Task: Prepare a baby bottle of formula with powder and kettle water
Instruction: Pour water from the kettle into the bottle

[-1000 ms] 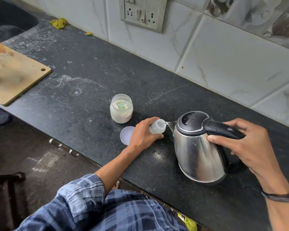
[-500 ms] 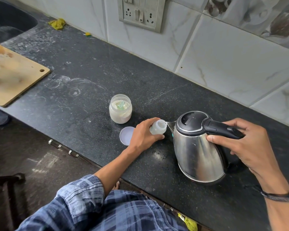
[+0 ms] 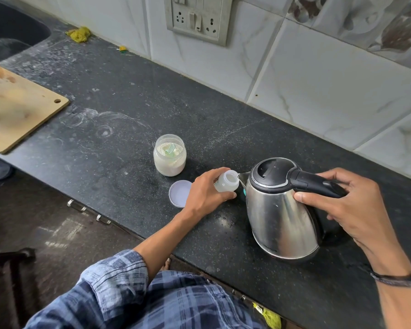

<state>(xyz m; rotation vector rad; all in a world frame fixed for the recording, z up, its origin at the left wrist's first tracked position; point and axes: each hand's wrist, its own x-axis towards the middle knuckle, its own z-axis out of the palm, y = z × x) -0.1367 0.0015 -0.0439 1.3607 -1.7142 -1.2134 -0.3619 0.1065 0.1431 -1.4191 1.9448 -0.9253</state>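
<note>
Water went in: left hand (image 3: pixel 207 192) gripped the bottle (image 3: pixel 226 182), right hand (image 3: pixel 356 210) clutched the kettle (image 3: pixel 280 214), spout (image 3: pixel 243 178) at the bottle's three o'clock; capping and shaking seemingly remained.

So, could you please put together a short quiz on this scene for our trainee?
1. True or false: the right hand grips the kettle by its handle.
2. What sticks out of the powder in the jar?
3. Where does the lid lie? A on the jar; B on the counter, by the left hand that holds the bottle; C on the kettle.
Key: 1 true. 2 a green scoop. 3 B.
</note>
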